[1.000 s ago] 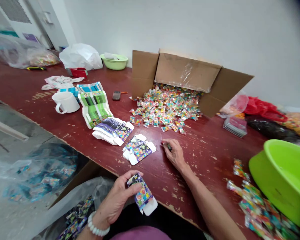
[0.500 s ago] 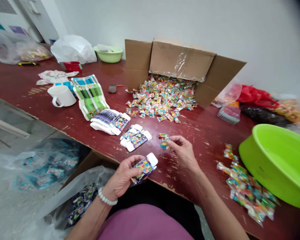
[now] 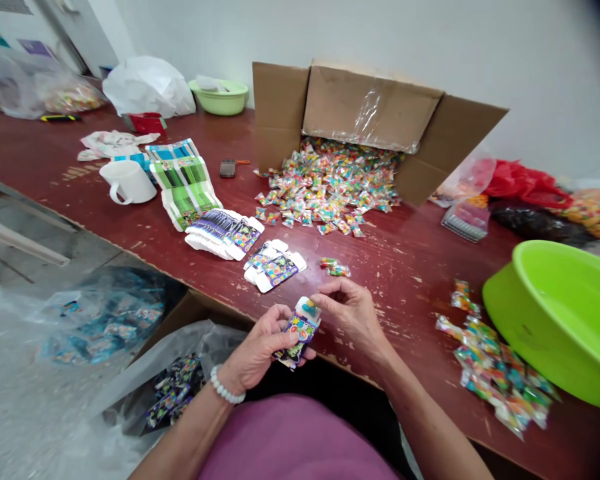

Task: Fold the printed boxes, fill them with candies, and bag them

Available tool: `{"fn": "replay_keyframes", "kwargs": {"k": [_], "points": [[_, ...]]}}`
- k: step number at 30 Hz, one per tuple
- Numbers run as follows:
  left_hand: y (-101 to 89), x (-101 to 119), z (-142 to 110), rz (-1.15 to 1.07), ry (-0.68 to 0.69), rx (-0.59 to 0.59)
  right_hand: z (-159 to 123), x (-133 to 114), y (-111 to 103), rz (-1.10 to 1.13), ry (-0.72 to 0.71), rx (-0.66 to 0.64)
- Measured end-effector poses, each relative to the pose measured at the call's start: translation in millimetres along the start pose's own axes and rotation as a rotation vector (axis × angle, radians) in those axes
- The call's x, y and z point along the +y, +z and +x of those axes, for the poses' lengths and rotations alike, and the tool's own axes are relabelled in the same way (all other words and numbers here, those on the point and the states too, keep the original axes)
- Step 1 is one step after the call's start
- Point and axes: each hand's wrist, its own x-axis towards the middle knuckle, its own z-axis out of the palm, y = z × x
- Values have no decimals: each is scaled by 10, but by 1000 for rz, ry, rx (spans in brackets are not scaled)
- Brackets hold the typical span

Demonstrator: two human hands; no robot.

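Note:
My left hand (image 3: 260,343) is closed round a small purple printed carton (image 3: 300,331), held over the table's near edge with its open end up. My right hand (image 3: 347,310) pinches a small wrapped sweet (image 3: 309,308) at the carton's mouth. Just beyond my hands two loose sweets (image 3: 336,267) lie on the red table (image 3: 410,267). A short stack of flat purple cartons (image 3: 274,267) lies to the left of them.
An open cardboard box (image 3: 370,113) on its side spills a heap of wrapped sweets (image 3: 330,190). More flat cartons (image 3: 190,190), a white mug (image 3: 127,182) and a phone (image 3: 227,168) lie left. A green basin (image 3: 555,313) and sweet packets (image 3: 495,373) sit right.
My right hand picked sweets off the table and carried one to the carton's mouth. The left hand raised the carton toward it. Two sweets now lie on the table.

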Motion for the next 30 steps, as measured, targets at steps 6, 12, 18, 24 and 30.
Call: {"fn": "replay_keyframes", "kwargs": {"k": [6,12,18,24,30], "points": [[43,19,15,39,29,-50,-94,-79,31,-317,-225,-107],[120,34,39,-32,35,24,-108,-25,145,-339,-302,75],[149,79,63,-144,66,143,-175,-42,173,-28,-131,-7],[96,53,101,-225,-12,222,-188,-82,113,371,278,-176],[122,-27,81,-82,158,235,-270,-43,260,238,93,-208]]}}
